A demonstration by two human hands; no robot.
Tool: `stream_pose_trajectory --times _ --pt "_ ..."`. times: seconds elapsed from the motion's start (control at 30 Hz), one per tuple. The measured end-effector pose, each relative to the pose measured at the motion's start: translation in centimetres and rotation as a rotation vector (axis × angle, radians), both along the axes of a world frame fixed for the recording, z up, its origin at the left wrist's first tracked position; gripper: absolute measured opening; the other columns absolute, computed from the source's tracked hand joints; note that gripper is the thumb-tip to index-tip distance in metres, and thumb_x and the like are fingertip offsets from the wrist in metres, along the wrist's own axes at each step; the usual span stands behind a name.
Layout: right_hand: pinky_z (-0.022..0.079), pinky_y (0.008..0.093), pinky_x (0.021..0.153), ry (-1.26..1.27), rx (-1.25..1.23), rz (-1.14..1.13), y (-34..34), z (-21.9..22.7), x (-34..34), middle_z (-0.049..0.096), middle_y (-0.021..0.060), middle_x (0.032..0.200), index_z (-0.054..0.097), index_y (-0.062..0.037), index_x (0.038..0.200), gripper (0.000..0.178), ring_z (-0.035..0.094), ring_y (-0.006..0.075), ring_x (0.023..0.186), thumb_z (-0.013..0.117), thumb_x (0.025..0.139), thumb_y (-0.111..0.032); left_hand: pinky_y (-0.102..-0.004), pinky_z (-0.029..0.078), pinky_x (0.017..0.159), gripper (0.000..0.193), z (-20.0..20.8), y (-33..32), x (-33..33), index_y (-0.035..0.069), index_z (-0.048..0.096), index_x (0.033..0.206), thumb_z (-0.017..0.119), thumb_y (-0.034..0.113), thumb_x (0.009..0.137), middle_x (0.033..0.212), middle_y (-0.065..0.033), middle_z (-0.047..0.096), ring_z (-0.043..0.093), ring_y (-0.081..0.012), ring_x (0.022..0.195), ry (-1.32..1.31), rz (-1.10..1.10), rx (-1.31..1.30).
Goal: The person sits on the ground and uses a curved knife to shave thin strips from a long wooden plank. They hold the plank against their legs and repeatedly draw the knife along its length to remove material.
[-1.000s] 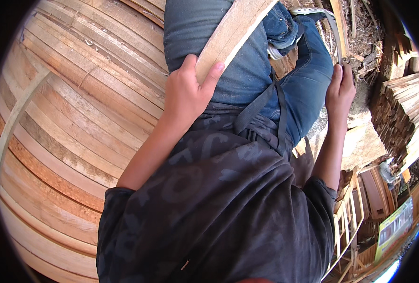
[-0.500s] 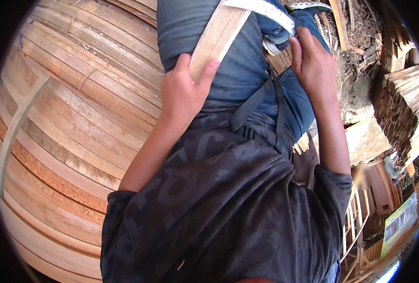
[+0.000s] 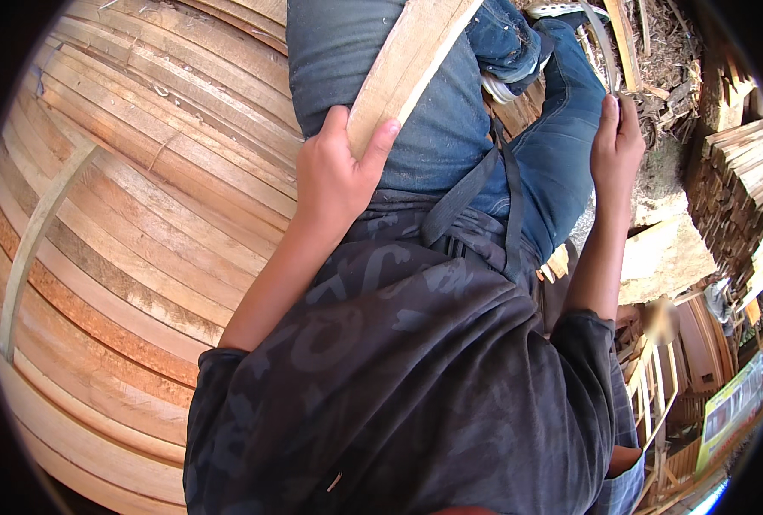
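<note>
Holding board (image 3: 407, 70) over thigh (image 3: 334, 60), firmly gripped by near end in left hand (image 3: 337, 172). Probably light, stiff, dry, possibly splintery; best taken across near end. Clasping blade (image 3: 603, 40) by lower end in right hand (image 3: 615, 146), well apart from board. Bordered at left by planks (image 3: 154, 193).

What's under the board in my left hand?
Your jeans show on both sides of the board; what lies directly beneath it is covered, including any contact.
</note>
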State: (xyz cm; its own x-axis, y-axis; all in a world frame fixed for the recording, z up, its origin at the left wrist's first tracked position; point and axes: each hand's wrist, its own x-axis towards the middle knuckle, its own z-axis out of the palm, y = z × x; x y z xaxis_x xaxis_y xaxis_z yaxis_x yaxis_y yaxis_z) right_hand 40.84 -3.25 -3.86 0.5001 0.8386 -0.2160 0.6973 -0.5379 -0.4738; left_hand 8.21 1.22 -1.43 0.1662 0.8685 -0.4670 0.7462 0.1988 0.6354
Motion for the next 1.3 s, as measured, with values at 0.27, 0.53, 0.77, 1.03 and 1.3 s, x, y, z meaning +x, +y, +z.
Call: stream_pose_trajectory --times 0.27,0.53,0.77,1.03,1.3 --pt "0.052 0.0442 0.062 -0.13 0.138 0.405 5.6 1.6 -6.0 0.069 0.0144 0.087 0.063 -0.013 0.108 0.025 0.066 0.0388 0.076 0.058 0.098 -0.036 -0.0404 0.049 0.056 0.046 -0.1 -0.1 -0.1 -0.003 0.055 0.08 0.066 0.04 0.093 0.064 -0.0221 0.061 0.067 -0.035 0.062 -0.087 0.059 0.029" --pt "0.048 0.0432 0.088 -0.209 0.034 -0.22 3.3 -3.6 11.7 0.069 0.022 0.098 0.066 -0.0041 0.117 0.045 0.065 0.0383 0.095 0.048 0.099 -0.041 -0.0379 0.048 0.057 0.045 -0.1 -0.1 -0.5 -0.004 0.057 0.084 0.064 0.039 0.094 0.065 -0.0193 0.062 0.066 -0.0299 0.062 -0.123 0.039 0.025" --pt "0.03 0.0207 0.039 0.633 0.138 -0.487 -4.7 -6.6 0.9 0.042 -0.0047 0.062 0.055 -0.0094 0.091 0.032 0.037 0.0029 0.046 0.051 0.103 -0.039 -0.0246 0.037 0.044 0.05 1.1 1.7 -1.4 0.003 0.056 0.085 0.04 0.046 0.103 0.059 -0.0034 0.053 0.047 -0.0108 0.046 -0.387 0.148 -0.351" --pt "0.041 0.0305 0.058 0.642 0.2 -0.155 0.0 -2.9 -6.7 0.052 0.0053 0.064 0.059 0.0014 0.091 0.034 0.047 0.0109 0.061 0.061 0.098 -0.032 -0.0182 0.03 0.033 0.078 2.4 3.7 -0.4 0.006 0.045 0.093 0.014 0.078 0.093 0.051 0.0037 0.037 0.035 -0.0054 0.035 -0.835 0.302 -0.851" --pt "0.042 0.0312 0.059 0.896 0.222 -0.1 3.4 0.9 -10.2 0.052 0.0035 0.065 0.06 0.0004 0.091 0.035 0.046 0.0103 0.063 0.064 0.095 -0.034 -0.0208 0.035 0.038 0.082 2.5 3.5 1.1 0.006 0.041 0.096 0.031 0.087 0.084 0.056 0.0015 0.04 0.04 -0.0077 0.04 -1.338 0.442 -1.194"
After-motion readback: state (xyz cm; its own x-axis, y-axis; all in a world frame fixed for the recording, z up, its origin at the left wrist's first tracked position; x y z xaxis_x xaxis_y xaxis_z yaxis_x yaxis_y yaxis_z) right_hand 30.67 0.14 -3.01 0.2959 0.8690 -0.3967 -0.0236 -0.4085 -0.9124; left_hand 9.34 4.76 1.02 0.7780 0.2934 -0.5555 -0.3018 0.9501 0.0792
